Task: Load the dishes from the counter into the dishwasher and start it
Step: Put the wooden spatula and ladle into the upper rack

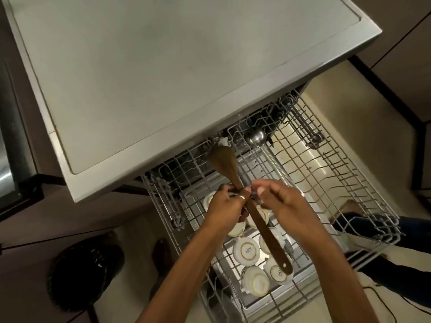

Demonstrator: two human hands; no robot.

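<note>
A grey wire dishwasher rack (326,173) is pulled out under the grey top of the machine (163,73). Over the rack lies a long wooden spatula (225,166), blade toward the machine and handle end near me. My left hand (225,206) pinches the spatula at its narrow neck. Just to the right, my right hand (279,201) has its fingers curled at the same spot; what it holds is hidden. Several white cups (246,250) stand upside down in the rack beneath. A steel ladle (256,137) lies at the rack's far end.
The right half of the wire rack holds nothing but tines. A dark round bin (86,276) stands on the floor at the lower left. A person's dark trouser leg and bare foot (352,206) show to the right of the rack. Brown cabinet fronts (401,66) line the right.
</note>
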